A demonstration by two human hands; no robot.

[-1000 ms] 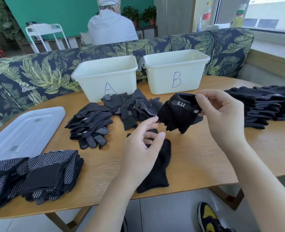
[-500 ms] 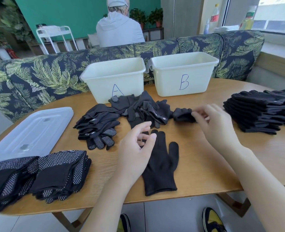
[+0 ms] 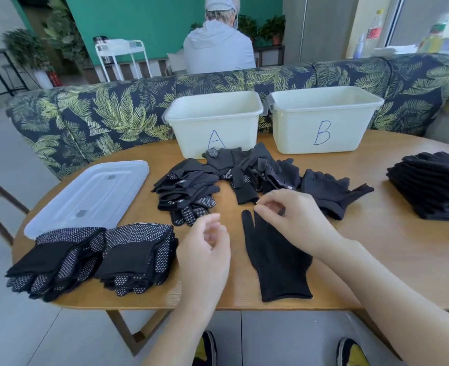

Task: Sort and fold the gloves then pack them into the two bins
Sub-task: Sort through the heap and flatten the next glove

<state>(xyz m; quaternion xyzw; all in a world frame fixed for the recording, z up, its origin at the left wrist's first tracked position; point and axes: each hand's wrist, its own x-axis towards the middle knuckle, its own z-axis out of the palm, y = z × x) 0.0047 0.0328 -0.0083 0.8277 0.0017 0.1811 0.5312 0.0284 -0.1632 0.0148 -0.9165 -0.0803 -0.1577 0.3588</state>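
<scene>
A plain black glove [image 3: 278,265] lies flat on the wooden table [image 3: 376,249], fingers pointing away from me. My right hand [image 3: 294,223] sits over its fingertips, fingers curled and seemingly pinching the fabric. My left hand [image 3: 207,249] hovers to the glove's left, loosely curled and holding nothing. A loose pile of black gloves [image 3: 218,178] lies in front of white bin A [image 3: 191,136]. White bin B [image 3: 297,133] stands to its right. Another black glove [image 3: 329,191] lies spread beside the pile.
Folded dotted gloves [image 3: 91,260] form two stacks at the near left edge, beside a white bin lid [image 3: 91,194]. A tall stack of black gloves [image 3: 434,191] sits at the far right. A leaf-patterned sofa [image 3: 112,114] backs the table; a person [image 3: 218,48] sits beyond it.
My right hand set the labelled black glove down right of the pile and came back to the flat glove's fingertips. My left hand drew off that glove to the left.
</scene>
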